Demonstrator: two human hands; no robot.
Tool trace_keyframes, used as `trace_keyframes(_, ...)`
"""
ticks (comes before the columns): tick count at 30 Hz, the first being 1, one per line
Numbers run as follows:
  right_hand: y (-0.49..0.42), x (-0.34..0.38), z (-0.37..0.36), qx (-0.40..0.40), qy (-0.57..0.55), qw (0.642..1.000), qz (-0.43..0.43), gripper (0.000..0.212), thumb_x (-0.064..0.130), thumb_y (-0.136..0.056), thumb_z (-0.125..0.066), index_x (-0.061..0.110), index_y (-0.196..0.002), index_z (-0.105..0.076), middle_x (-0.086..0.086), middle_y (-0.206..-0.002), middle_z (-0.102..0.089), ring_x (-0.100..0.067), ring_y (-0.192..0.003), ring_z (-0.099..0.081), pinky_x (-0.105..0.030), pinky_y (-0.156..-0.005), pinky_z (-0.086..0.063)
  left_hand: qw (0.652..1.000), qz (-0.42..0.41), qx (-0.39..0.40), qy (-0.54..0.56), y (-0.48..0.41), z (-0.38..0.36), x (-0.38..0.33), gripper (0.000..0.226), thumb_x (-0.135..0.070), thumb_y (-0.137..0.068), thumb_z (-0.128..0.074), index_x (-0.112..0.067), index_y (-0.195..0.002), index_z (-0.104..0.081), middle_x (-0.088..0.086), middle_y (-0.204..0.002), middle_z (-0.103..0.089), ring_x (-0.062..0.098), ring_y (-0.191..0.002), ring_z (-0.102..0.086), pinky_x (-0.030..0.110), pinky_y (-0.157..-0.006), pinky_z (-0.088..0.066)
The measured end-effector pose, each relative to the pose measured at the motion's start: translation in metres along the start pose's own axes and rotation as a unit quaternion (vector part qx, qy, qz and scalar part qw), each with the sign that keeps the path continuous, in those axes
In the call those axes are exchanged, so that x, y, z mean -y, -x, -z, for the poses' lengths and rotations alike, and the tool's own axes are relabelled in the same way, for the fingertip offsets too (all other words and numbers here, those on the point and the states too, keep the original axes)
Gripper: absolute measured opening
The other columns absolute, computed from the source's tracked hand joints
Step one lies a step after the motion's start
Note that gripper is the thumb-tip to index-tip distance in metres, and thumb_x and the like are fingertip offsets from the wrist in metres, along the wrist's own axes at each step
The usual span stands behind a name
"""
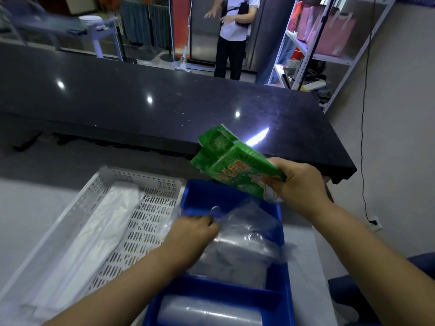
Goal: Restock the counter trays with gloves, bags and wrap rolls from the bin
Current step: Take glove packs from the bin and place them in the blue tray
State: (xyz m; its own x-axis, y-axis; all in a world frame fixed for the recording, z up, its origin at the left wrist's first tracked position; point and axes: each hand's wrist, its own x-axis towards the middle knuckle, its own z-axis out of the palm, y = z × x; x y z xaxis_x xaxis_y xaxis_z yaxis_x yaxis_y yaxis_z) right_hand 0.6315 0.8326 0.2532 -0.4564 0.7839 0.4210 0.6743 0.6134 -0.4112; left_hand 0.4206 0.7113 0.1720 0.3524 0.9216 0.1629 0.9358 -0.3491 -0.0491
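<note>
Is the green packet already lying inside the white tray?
No, the right hand holds the green packet up over the blue bin, apart from the white tray.

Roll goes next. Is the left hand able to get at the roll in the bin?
Likely yes: the roll lies uncovered near the left hand, though that hand must first drop the clear bags it holds.

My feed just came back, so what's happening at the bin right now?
The right hand holds a green packet above the blue bin, while the left hand grips clear plastic bags inside it. A wrap roll lies in the bin's near compartment. The white tray beside it holds a white plastic pack.
</note>
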Motion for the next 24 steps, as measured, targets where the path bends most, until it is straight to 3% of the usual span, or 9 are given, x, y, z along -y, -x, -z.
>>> trace_keyframes(3,-0.004,0.01,-0.025,0.08,0.063,0.994,0.041,0.026,0.031,-0.078,-0.07,0.039,-0.102,-0.067,0.006,-0.081,-0.074,-0.025,-0.074,-0.066,-0.031,-0.061,-0.047,0.999,-0.024,-0.03,0.023,0.021,-0.006,-0.008,0.031,-0.011,-0.037,-0.078,-0.019,-0.06,-0.059,-0.001,-0.055,-0.055,0.018,-0.042,-0.052,0.024,-0.036,-0.035)
trace_keyframes(6,-0.009,0.01,-0.046,0.207,0.151,0.965,0.047,0.03,0.035,-0.079,-0.065,0.04,-0.108,-0.061,0.005,-0.092,-0.072,-0.023,-0.081,-0.063,-0.03,-0.063,-0.042,0.998,-0.029,-0.034,0.042,0.033,-0.008,-0.011,0.029,-0.014,-0.041,-0.079,-0.02,-0.061,-0.058,-0.002,-0.057,-0.055,0.016,-0.044,-0.051,0.024,-0.038,-0.035)
trace_keyframes(10,-0.023,0.005,-0.064,0.31,0.192,0.931,0.012,0.022,0.035,-0.071,-0.067,0.035,-0.092,-0.059,0.008,-0.078,-0.062,-0.017,-0.069,-0.052,-0.027,-0.052,-0.033,0.998,-0.028,-0.034,0.047,0.043,-0.008,-0.01,0.027,-0.02,-0.044,-0.079,-0.022,-0.062,-0.059,-0.004,-0.058,-0.056,0.014,-0.046,-0.051,0.024,-0.04,-0.034)
trace_keyframes(13,-0.032,-0.002,-0.08,0.351,0.176,0.92,-0.012,0.026,0.035,-0.066,-0.072,0.029,-0.089,-0.061,0.009,-0.078,-0.062,-0.016,-0.07,-0.055,-0.027,-0.053,-0.037,0.997,-0.024,-0.04,0.057,0.048,-0.009,-0.011,0.026,-0.02,-0.046,-0.077,-0.023,-0.064,-0.058,-0.005,-0.058,-0.055,0.015,-0.047,-0.051,0.024,-0.04,-0.034)
trace_keyframes(17,-0.039,-0.011,-0.095,0.344,0.163,0.924,-0.029,0.033,0.037,-0.069,-0.075,0.029,-0.096,-0.059,0.006,-0.089,-0.066,-0.017,-0.078,-0.058,-0.028,-0.059,-0.04,0.996,-0.022,-0.055,0.065,0.048,-0.009,-0.01,0.023,-0.018,-0.05,-0.074,-0.021,-0.065,-0.058,-0.003,-0.059,-0.055,0.017,-0.047,-0.051,0.025,-0.04,-0.035)
trace_keyframes(24,-0.03,-0.016,-0.109,0.209,0.267,0.94,-0.02,0.053,0.045,-0.075,-0.07,0.022,-0.116,-0.047,-0.004,-0.106,-0.065,-0.027,-0.091,-0.061,-0.031,-0.061,-0.035,0.996,-0.022,-0.041,0.08,0.045,-0.01,-0.009,0.024,-0.017,-0.05,-0.074,-0.022,-0.068,-0.06,-0.004,-0.061,-0.056,0.016,-0.049,-0.052,0.025,-0.042,-0.036)
